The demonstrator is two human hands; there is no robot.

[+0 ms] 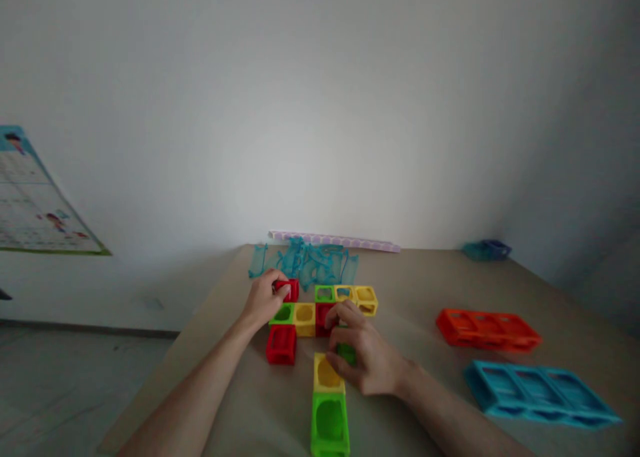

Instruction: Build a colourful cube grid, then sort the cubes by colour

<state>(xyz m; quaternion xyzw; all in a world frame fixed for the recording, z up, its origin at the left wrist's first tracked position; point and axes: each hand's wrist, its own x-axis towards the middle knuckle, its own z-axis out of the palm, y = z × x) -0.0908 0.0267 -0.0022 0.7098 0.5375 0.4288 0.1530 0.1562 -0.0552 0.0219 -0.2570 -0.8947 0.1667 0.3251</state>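
Note:
Red, yellow and green hollow cube blocks lie in joined rows on the table. My left hand (265, 298) is closed on a red block (294, 289) at the far left of the rows, behind a green block (283, 313). Nearer me sits another red block (281, 344). My right hand (361, 347) curls around a green block (346, 354), mostly hidden by the fingers. Its fingertips reach a dark red block (324, 318), and its thumb is by a yellow block (328, 377). A green block (330, 425) adjoins that yellow one toward me.
Several translucent teal pieces (320, 264) lie in a pile behind the blocks, before a patterned purple strip (335, 240) along the wall. At right are an orange three-cell frame (487, 330) and a blue three-cell frame (540, 394). A dark blue item (495, 249) sits in the far right corner.

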